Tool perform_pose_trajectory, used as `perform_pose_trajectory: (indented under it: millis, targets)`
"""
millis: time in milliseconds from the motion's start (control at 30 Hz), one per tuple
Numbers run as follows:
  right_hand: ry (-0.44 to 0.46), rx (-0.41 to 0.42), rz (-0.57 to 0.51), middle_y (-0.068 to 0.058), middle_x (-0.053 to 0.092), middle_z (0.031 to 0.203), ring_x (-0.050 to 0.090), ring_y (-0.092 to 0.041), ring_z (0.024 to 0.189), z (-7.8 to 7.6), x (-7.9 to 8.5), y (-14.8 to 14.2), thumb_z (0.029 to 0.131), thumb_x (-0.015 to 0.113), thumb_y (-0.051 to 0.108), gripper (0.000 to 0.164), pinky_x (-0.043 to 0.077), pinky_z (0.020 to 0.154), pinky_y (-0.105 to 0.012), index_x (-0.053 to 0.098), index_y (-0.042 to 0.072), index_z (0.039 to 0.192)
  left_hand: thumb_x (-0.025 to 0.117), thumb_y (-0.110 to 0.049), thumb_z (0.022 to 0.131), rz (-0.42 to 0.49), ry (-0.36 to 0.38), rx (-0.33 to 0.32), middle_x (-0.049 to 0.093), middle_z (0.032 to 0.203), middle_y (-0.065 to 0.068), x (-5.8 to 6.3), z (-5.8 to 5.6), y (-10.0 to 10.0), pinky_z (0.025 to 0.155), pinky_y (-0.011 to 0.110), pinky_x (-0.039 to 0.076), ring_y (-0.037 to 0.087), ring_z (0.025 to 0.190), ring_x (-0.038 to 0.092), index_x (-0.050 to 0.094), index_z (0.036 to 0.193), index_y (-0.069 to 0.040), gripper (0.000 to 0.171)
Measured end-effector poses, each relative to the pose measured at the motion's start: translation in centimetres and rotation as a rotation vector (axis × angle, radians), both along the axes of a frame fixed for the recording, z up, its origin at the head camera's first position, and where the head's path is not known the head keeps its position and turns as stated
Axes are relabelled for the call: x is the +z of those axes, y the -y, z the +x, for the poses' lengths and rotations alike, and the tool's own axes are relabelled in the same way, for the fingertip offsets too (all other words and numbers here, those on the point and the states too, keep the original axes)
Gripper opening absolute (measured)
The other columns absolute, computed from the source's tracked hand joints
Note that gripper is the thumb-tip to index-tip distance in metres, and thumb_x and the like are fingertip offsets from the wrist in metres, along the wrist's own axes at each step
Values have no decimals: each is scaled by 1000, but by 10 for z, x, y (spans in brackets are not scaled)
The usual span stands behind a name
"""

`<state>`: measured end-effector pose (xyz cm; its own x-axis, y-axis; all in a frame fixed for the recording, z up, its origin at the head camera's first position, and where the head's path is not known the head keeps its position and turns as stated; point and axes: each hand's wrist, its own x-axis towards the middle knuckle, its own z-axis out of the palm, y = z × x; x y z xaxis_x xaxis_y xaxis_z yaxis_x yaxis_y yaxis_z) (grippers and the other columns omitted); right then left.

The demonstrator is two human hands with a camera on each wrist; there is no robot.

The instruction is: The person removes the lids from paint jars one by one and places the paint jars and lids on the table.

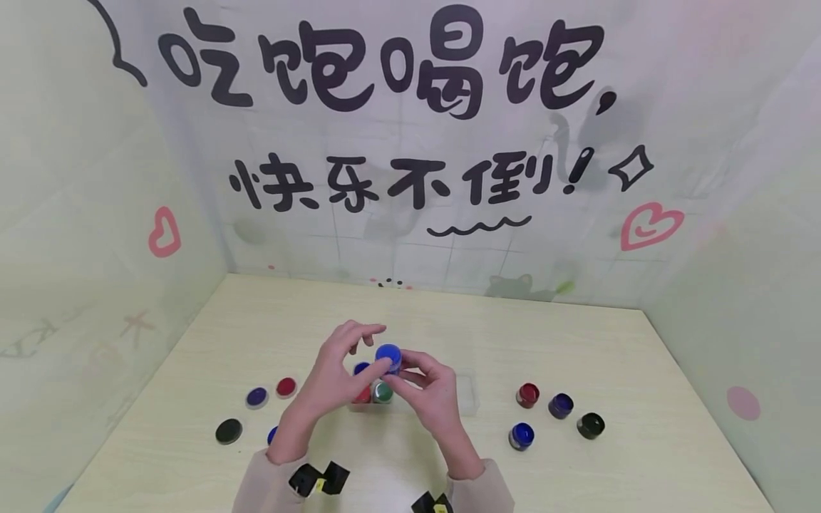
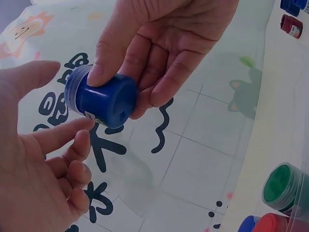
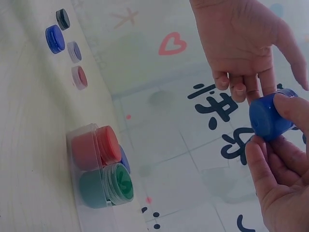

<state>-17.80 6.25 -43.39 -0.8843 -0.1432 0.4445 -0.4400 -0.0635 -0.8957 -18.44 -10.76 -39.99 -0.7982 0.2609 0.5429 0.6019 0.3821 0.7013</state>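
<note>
In the head view a small blue paint jar (image 1: 388, 352) is held up above the table. My right hand (image 1: 433, 392) grips its body between thumb and fingers. The left wrist view shows a clear ribbed lid on the jar (image 2: 110, 100), which lies tilted on its side there. My left hand (image 1: 333, 369) is beside the lid, thumb and index finger spread around it. One left fingertip is at the jar's edge; whether it touches, I cannot tell. Below the hands, a clear plastic tray (image 1: 473, 393) holds a red jar (image 3: 99, 147), a green jar (image 3: 108, 186) and a blue jar (image 1: 362, 368).
On the right stand lidless jars: red (image 1: 528, 395), dark blue (image 1: 561, 406), black (image 1: 591, 425) and blue (image 1: 522, 436). Lids lie on the left: red (image 1: 286, 387), purple (image 1: 257, 397), black (image 1: 229, 430), and blue (image 3: 55, 39), partly behind the left wrist in the head view.
</note>
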Motion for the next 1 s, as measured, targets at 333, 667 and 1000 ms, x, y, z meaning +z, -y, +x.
perform_pose_trajectory:
  millis: [333,667,1000]
  targets:
    - [21,3,8,-25,65,100,62,-11,85,1,0,1,78,71,-6,26,52,77,-31,65,-11,103,78,-15,77,23,50,13,56,91,-4,-2,0,0,72,28,37,13,85,46,62,94,-11,24]
    - [28,4,22,-23,65,101,62,-11,86,1,-1,1,78,71,-5,27,52,78,-32,65,-9,105,76,-10,77,17,55,-51,59,95,-2,-3,0,4,75,31,38,17,92,49,67,102,-10,26]
    - [-22,25,12,-27,64,100,62,-10,86,1,-3,1,79,70,-7,27,53,76,-31,64,-12,105,79,-14,75,-6,81,-46,58,96,-5,-2,1,4,75,32,38,16,92,48,66,108,-12,36]
